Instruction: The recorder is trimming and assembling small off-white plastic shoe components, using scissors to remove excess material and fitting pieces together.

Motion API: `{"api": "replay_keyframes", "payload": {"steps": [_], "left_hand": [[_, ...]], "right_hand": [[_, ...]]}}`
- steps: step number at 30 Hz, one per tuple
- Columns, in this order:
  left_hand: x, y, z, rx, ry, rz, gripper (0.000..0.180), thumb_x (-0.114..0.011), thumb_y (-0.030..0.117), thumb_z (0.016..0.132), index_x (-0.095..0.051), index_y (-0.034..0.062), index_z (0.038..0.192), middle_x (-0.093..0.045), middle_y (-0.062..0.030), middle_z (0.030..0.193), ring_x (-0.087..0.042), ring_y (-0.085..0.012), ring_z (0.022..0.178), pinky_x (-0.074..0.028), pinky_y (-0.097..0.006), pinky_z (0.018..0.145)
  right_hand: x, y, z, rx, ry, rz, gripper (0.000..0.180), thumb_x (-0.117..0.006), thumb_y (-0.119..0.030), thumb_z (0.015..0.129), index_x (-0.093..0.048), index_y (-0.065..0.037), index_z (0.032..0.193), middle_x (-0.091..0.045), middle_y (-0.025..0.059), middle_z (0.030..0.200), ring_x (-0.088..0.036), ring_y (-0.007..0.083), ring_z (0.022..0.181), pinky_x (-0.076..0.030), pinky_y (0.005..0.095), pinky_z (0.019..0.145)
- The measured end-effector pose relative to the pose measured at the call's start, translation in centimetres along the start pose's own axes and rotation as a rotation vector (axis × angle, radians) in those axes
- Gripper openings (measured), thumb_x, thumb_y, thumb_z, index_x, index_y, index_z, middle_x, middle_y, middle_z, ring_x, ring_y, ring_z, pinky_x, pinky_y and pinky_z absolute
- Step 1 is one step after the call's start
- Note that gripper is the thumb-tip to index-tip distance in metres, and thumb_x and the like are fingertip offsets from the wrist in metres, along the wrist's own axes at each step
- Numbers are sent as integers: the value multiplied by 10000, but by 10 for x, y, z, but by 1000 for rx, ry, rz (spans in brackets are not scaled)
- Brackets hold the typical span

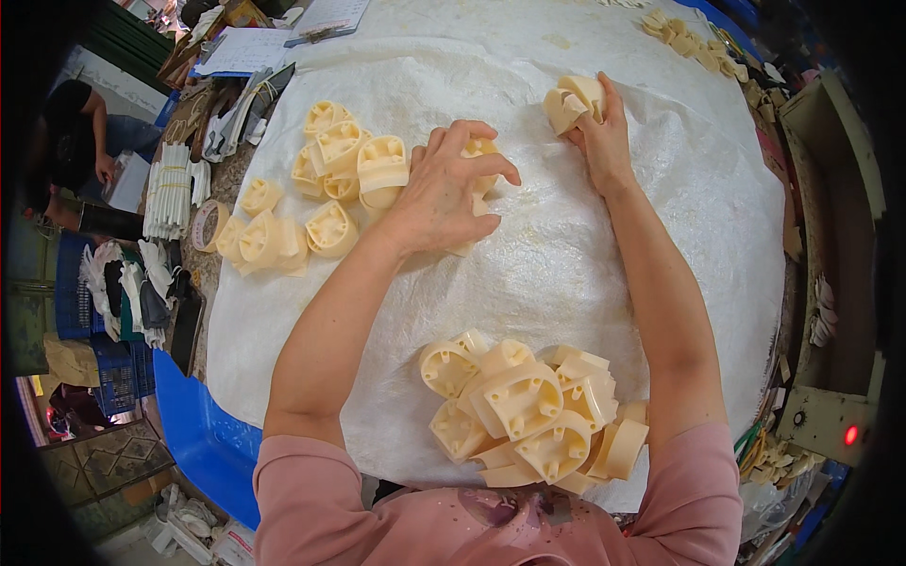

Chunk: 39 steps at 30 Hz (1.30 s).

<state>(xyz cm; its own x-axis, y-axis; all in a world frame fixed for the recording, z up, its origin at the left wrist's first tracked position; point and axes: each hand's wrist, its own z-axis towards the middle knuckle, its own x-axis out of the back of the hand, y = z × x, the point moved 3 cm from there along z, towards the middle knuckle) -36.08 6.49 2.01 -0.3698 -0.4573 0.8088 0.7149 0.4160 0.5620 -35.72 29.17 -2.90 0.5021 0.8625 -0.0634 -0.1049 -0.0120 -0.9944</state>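
Cream plastic moulded parts lie on a white woven sheet (557,255) over the table. My left hand (444,189) is closed over one or two cream parts (479,151) at the sheet's middle, right beside a group of the same parts (330,179) at the left. Further back, my right hand (599,132) grips a pair of cream parts (571,102), fingers wrapped behind them. A heap of several cream parts (528,410) sits close to my body, between my forearms.
Papers and a clipboard (283,38) lie at the back left, with white bundled strips (170,189) and a tape roll (209,224) along the left edge. More cream parts (694,42) sit at the back right. Another person (75,141) sits at far left. A blue table edge (203,424) shows below.
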Motion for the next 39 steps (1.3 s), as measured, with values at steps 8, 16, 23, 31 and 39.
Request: {"api": "replay_keyframes", "payload": {"steps": [8,16,23,31,39], "left_hand": [[7,-8,13,51,273,-24,402,-703,11,641,-612,147,1008,-390,-59,1149,-408,-234,1152,-351,-341,1010],[47,47,-11,-234,239,-199,469,-634,14,643,-598,115,1100,-481,-121,1199,-507,-283,1096,-438,-365,916],[28,57,-125,-14,-189,-390,592,-590,27,663,-537,123,1245,-441,-171,1287,-469,-354,1182,-416,-445,959],[5,68,-160,-34,-155,-26,637,-604,132,709,-470,90,1330,-299,-196,1436,-276,-396,1342,-209,-519,1089],[29,32,-105,31,149,-71,601,-641,-40,703,-501,58,1279,-400,-160,1379,-424,-334,1202,-378,-415,993]], "right_hand": [[-3,-14,-10,385,190,-289,744,-676,-79,755,-304,-51,1399,-382,153,1303,-509,258,1115,-484,338,903],[21,-93,-87,569,-509,-440,742,-733,-121,742,-382,-142,1395,-420,151,1296,-490,277,1146,-460,347,929],[65,-93,-200,137,-959,-647,671,-591,-405,832,-351,-208,1427,-302,207,1441,-342,396,1299,-291,478,1055],[51,-118,-199,470,-743,-1309,597,-579,-378,840,-423,-183,1382,-260,179,1473,-269,444,1312,-203,553,1063],[-31,-105,-110,417,-777,-811,642,-617,-15,734,-460,-140,1344,-375,127,1417,-411,330,1213,-369,423,1004]]}}
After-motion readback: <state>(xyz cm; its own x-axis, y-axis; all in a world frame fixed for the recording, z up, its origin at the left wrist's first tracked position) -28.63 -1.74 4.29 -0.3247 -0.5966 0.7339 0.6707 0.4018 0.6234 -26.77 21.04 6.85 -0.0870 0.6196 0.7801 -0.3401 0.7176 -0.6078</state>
